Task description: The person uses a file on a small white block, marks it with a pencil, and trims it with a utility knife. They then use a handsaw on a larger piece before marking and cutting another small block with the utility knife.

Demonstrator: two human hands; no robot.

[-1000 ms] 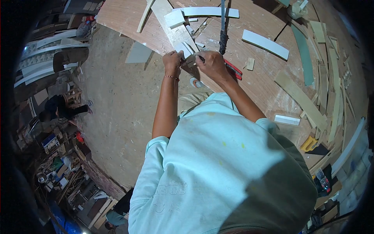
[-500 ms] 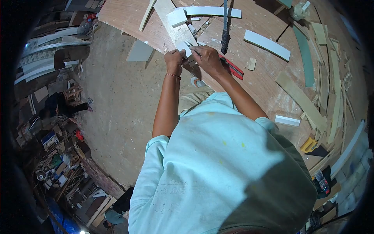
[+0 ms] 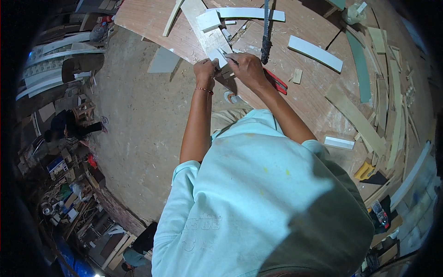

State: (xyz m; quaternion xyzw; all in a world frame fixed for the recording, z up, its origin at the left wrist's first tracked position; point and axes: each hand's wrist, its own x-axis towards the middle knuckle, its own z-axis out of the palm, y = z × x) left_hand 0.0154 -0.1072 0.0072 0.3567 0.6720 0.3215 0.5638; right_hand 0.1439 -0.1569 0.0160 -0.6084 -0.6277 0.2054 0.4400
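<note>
Loose pale aqua shirt [image 3: 249,184] (yellow-green flecks down it), reddish beaded bracelet [image 3: 204,90].

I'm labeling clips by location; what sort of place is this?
Probably a woodworking shop: a yellow-handled saw, a curved white strip and a red-handled tool lie on a wooden worktable.

Single head-worn view, forward and down over chest and forearms, hands [image 3: 226,69] mid-distance.

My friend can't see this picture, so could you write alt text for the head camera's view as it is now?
A person's left hand and right hand meet over a small white piece at the edge of a wooden worktable. White strips, a red tool and a yellow-handled saw lie around.
</note>
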